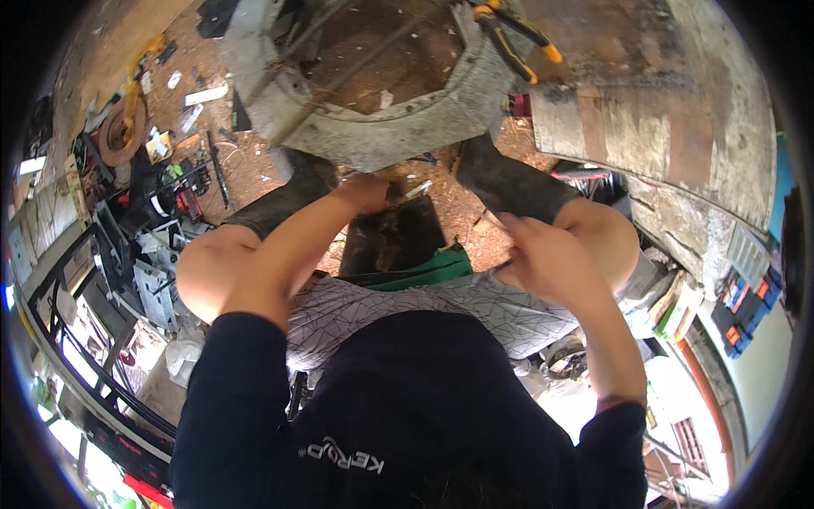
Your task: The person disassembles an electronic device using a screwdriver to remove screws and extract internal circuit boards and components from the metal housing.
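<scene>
My left hand reaches between my knees, over a dark block. Its fingers are curled and partly in shadow, and what they hold, if anything, I cannot make out. Just right of its fingertips shows a small pale, shiny piece. By my right knee, my right hand is closed, with thumb and fingertips pinching a thin, dark rod-like piece that points toward the left hand. Its exact kind is blurred. Green cloth lies at the near side of the dark block.
A grey many-sided frame stands ahead of my knees. Pliers with yellow-and-black handles rest at its upper right, beside worn wooden boards. Tools and scrap crowd the left, near a rusty disc. Blue-orange cases sit far right.
</scene>
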Tool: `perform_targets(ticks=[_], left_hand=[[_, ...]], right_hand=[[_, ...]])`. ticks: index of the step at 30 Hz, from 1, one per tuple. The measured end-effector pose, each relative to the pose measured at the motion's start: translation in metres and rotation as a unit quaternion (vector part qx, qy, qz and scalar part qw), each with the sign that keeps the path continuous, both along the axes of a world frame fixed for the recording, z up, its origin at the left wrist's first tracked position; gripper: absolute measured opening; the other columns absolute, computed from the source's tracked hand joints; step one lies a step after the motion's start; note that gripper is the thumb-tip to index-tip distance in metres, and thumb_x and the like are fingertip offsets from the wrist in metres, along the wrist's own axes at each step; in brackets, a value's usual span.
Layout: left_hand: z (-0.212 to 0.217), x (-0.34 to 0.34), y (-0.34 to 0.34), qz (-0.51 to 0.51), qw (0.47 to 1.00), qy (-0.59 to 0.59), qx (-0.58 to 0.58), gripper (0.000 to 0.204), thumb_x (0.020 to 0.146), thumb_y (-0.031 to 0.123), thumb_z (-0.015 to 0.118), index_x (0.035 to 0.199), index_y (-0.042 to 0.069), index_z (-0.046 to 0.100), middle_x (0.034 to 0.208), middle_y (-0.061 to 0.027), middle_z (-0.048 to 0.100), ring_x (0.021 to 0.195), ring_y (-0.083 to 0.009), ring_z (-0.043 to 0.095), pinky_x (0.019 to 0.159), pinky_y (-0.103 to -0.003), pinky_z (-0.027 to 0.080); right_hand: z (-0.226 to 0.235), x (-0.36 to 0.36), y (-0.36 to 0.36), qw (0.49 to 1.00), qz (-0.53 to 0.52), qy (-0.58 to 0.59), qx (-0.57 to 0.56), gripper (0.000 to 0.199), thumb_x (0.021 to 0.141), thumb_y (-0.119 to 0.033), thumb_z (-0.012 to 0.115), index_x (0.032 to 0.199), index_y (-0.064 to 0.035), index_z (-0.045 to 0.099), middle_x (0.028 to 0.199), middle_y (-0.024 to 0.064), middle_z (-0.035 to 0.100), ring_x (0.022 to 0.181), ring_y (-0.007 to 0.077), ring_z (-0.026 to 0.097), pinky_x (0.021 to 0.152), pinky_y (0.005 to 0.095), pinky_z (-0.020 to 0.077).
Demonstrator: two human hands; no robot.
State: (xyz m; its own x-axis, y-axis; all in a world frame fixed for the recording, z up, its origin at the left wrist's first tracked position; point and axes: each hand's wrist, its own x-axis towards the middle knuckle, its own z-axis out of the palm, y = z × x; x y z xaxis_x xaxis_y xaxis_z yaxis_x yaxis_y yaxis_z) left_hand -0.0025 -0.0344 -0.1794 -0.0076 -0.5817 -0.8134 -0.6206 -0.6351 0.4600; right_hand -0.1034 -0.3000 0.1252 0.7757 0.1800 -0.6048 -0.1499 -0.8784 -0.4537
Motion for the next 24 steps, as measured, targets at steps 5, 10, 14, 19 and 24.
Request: perform_targets(ticks=[5,10,14,19,24], left_hand=[[-0.128,-0.062,-0.039,0.496,0.866,0.007,-0.053,0.043,0.095,0.038,0.056,0.125,0.007,0.057,0.110,-0.0121,0.066,0.104,-0.0317,0.063,0.088,-0.045,0.050],[-0.178,-0.073,-0.080,0.606,0.789,-0.023,0.092,0.035,0.096,0.035,0.056,0.119,0.008,0.058,0.105,-0.0109,0.066,0.100,-0.0285,0.062,0.086,-0.044,0.051],[-0.197,-0.085,-0.089,0.614,0.778,-0.027,0.133,0.031,0.097,0.034,0.054,0.114,0.009,0.057,0.102,-0.0107,0.065,0.096,-0.0265,0.063,0.085,-0.044,0.051],[-0.176,-0.082,-0.078,0.662,0.738,0.065,0.111,0.026,0.098,0.034,0.052,0.109,0.010,0.057,0.099,-0.0105,0.065,0.092,-0.0241,0.063,0.083,-0.044,0.052],[-0.033,-0.075,-0.031,0.792,0.545,0.255,0.100,0.022,0.098,0.028,0.046,0.106,0.010,0.056,0.096,-0.0097,0.065,0.087,-0.0232,0.063,0.082,-0.045,0.053]], right_hand=[[0.012,-0.121,-0.049,0.741,-0.504,-0.438,-0.070,0.050,0.097,-0.013,0.046,0.141,0.0036,0.031,0.087,0.0067,0.057,0.072,0.0116,0.050,0.065,0.0251,0.0431],[-0.018,-0.111,-0.035,0.626,-0.639,-0.445,-0.031,0.062,0.099,-0.019,0.049,0.148,0.0006,0.017,0.085,0.0015,0.048,0.070,0.0087,0.043,0.066,0.0223,0.0368],[-0.013,-0.107,-0.053,0.660,-0.635,-0.402,0.001,0.066,0.098,-0.023,0.051,0.148,0.0014,0.014,0.085,0.0012,0.047,0.070,0.0077,0.042,0.066,0.0227,0.0361],[-0.011,-0.103,-0.054,0.700,-0.611,-0.369,-0.024,0.067,0.100,-0.032,0.048,0.148,0.0000,0.015,0.084,0.0018,0.047,0.073,0.0102,0.043,0.071,0.0267,0.0373],[-0.014,-0.101,-0.045,0.642,-0.626,-0.420,0.140,0.078,0.097,-0.049,0.050,0.147,-0.0005,0.015,0.082,0.0056,0.054,0.074,0.0108,0.050,0.071,0.0254,0.0433]])
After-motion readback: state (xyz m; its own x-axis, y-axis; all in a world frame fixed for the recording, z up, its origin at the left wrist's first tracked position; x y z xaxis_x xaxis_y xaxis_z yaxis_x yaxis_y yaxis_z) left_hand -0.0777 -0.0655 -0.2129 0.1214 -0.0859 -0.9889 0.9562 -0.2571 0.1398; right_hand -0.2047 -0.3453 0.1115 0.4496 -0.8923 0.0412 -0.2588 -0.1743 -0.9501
